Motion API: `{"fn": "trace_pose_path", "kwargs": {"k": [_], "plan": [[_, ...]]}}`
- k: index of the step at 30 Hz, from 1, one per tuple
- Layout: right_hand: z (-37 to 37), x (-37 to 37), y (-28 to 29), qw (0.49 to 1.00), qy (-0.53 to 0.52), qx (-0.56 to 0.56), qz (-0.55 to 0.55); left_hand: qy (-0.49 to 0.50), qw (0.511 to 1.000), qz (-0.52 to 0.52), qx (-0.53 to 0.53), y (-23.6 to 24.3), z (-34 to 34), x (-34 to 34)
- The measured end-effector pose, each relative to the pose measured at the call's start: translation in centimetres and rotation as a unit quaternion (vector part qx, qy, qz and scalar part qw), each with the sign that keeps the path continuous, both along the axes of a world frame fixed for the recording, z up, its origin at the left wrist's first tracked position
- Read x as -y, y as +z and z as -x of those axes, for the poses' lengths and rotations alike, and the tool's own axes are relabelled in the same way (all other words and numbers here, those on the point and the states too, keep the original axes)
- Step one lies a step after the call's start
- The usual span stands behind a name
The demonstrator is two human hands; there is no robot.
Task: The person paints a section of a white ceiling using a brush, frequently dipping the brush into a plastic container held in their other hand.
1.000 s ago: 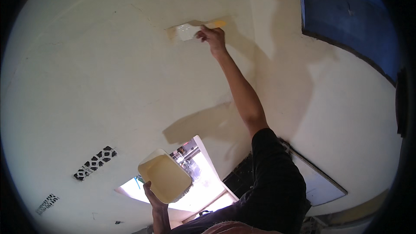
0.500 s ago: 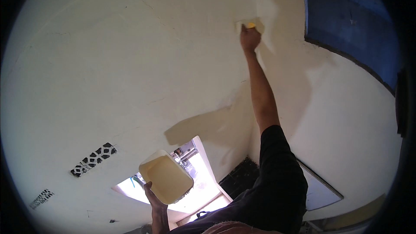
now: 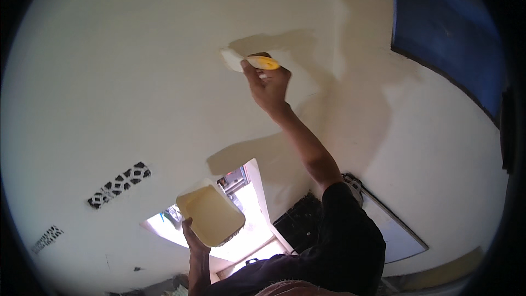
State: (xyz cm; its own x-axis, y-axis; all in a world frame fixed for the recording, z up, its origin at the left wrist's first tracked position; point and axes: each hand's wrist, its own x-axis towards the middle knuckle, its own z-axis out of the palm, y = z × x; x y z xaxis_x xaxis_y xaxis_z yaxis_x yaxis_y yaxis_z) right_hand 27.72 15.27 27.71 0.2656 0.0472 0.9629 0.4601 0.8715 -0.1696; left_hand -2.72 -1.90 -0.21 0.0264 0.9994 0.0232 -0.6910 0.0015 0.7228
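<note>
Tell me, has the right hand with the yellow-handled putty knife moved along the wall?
Yes. The right hand has moved left, away from the blue panel.

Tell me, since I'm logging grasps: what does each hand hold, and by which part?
Right hand: yellow-handled putty knife, by its handle. Left hand: cream rectangular plastic tub, by its lower edge.
</note>
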Motion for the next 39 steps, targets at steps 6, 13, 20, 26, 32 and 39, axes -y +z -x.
{"fn": "trace_pose_path", "kwargs": {"k": [6,13,20,26,32,39], "plan": [[4.5,7.5,-5.0,0.921,0.308,-0.005,0.237,0.039,0.999,-0.003,-0.023,0.7,2.4,1.1],[9.0,13.5,-9.2,0.852,0.341,0.222,0.331,-0.002,0.994,0.105,-0.009,2.8,3.2,3.2],[16.0,11.9,-12.1,0.809,0.29,0.405,0.314,-0.039,0.996,0.072,-0.023,1.2,5.4,3.2],[19.0,10.2,-14.7,0.795,0.244,0.481,0.277,-0.03,0.993,0.109,-0.02,0.9,5.6,3.3],[21.0,10.3,-13.8,0.771,0.223,0.52,0.293,-0.049,0.993,0.108,-0.027,0.5,7.0,3.4],[22.4,9.4,-15.6,0.757,0.25,0.536,0.277,-0.002,0.989,0.145,-0.022,-0.5,7.1,3.5]]}}
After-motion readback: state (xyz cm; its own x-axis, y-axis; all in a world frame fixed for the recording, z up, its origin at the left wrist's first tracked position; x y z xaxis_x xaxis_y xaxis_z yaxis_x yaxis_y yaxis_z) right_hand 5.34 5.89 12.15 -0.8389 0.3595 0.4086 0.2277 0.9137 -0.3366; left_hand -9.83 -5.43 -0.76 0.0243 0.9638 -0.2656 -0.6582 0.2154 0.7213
